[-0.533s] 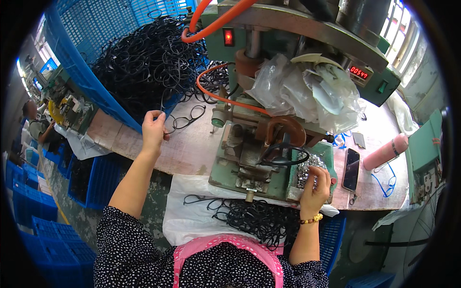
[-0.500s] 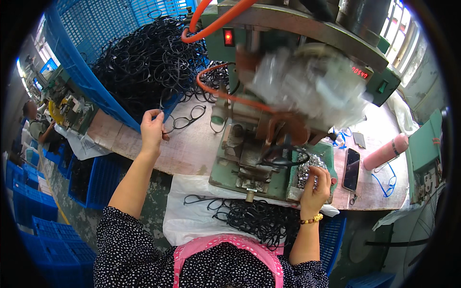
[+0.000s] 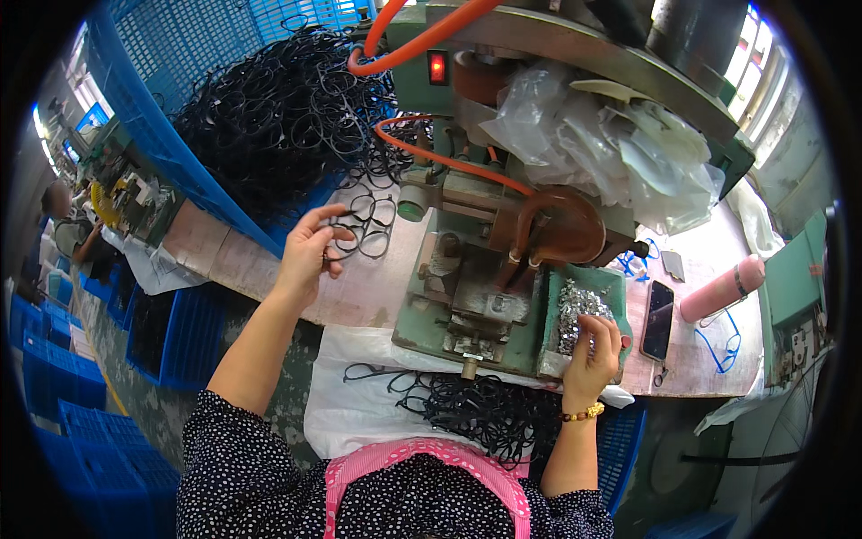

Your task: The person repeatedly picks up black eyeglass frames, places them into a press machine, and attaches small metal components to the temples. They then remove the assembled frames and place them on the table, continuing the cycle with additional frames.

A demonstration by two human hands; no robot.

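My left hand (image 3: 310,251) is at the table edge, its thumb and fingers pinched on a thin black looped strap (image 3: 373,241). More such straps touch or overlap it there, beside the large tangled heap (image 3: 278,117). My right hand (image 3: 591,355) is over the front of a green tray (image 3: 549,310) of small silver metal pieces (image 3: 579,310). Its fingers are curled toward the thumb; what they hold, if anything, is too small to make out. Between my hands stands a green press machine (image 3: 476,296). Another bunch of black straps (image 3: 489,409) lies on white cloth across my lap.
A blue basket (image 3: 135,117) holds the heap at the left. A plastic bag (image 3: 611,153) hangs on the press, with orange hoses (image 3: 422,40) beside it. On the right lie a phone (image 3: 657,314), a pink bottle (image 3: 723,287) and a blue strap (image 3: 723,346).
My left hand has moved right, away from the basket rim, along with the strap. A black loop in front of the press is gone from there. The blurred bag and press head now look sharp.
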